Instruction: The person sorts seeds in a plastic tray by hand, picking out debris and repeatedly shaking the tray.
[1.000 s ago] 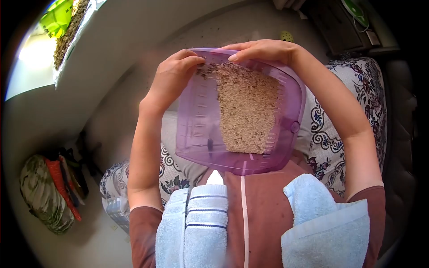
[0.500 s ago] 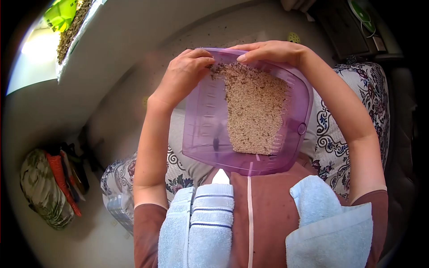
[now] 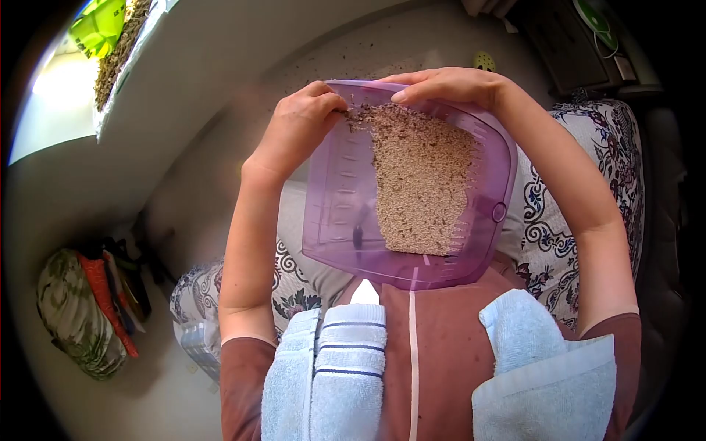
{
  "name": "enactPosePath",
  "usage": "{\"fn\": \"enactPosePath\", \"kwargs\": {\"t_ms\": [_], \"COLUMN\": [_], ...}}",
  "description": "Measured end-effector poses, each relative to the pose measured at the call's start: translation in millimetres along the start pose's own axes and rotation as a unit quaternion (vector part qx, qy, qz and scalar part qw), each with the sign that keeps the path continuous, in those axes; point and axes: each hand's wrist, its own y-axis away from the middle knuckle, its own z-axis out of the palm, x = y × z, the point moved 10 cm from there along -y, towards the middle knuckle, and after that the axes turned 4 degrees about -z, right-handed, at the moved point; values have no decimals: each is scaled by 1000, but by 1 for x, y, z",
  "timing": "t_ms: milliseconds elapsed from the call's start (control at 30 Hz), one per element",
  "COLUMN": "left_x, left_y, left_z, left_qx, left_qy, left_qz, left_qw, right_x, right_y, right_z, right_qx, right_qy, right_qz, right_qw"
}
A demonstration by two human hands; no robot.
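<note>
A see-through purple plastic tray [image 3: 334, 184] is tilted in front of my body, its near edge by my shirt. In it lies a wide patch of small pale beige grain [image 3: 423, 184], speckled with brown bits. Darker bits [image 3: 362, 115] gather at the grain's far left corner. My left hand [image 3: 305, 121] is at the tray's far left corner, thumb and fingertips pinched together beside these dark bits; what is between them is too small to make out. My right hand [image 3: 448, 87] grips the far rim, thumb inside and fingers over the outer side.
Light blue towels [image 3: 349, 367] hang over my brown shirt. Patterned fabric [image 3: 596, 162] covers the seat around me. A camouflage bag [image 3: 77, 316] lies at lower left. Dark crumbs dot the floor beyond the tray. At upper left, brown material [image 3: 121, 51] lies beside a green bag [image 3: 99, 26].
My left fingertips have shifted slightly and pinch closer together at the corner. My right hand keeps its grip on the rim, and the grain lies as before.
</note>
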Motion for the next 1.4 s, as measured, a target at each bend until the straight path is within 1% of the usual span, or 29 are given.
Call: {"fn": "enactPosePath", "kwargs": {"t_ms": [167,367,533,667,767,867,900,933,967,1000,1033,1067,1133,1233,1333,1400], "left_x": [-6,-20,-37,-57,-79,-117,-134,-130,-121,-104,-102,-95,-72,-39,-31,-34], "left_y": [1,3,7,13,20,28,34,34,34,31,36,36,32,24,26,27], "left_z": [1,1,7,15,20,8,2,-5,-11,-17,-20,-17,-20,-12,-14,-14], "left_qx": [-13,-5,-17,-18,-3,103,120,135,148,157,182,186,193,109,134,149], "left_qy": [25,79,150,269,382,387,231,107,-19,-145,-76,0,152,142,111,124], "left_qz": [-42,-80,-144,-199,-234,-286,-317,-279,-235,-187,-205,-203,-198,-157,-172,-194], "left_qw": [999,994,978,942,894,871,912,945,961,959,959,961,949,971,970,962], "right_x": [1,4,6,6,6,7,7,7,6,6,6,7,7,6,6,4], "right_y": [-1,-1,-2,0,2,4,4,4,4,5,5,5,5,4,4,7], "right_z": [1,-1,-3,-2,-3,-5,-5,-5,-5,-4,-5,-5,-5,-3,-5,-5], "right_qx": [-4,-2,4,-5,1,8,9,8,8,7,9,10,9,5,10,12], "right_qy": [-14,-11,-10,-19,-12,-4,-3,-5,-7,-9,-12,-16,-15,-5,0,8], "right_qz": [-11,-10,-10,-10,-13,-10,-8,-9,-10,-11,-10,-9,-7,-8,-11,-5], "right_qw": [1000,1000,1000,1000,1000,1000,1000,1000,1000,1000,1000,1000,1000,1000,1000,1000]}}
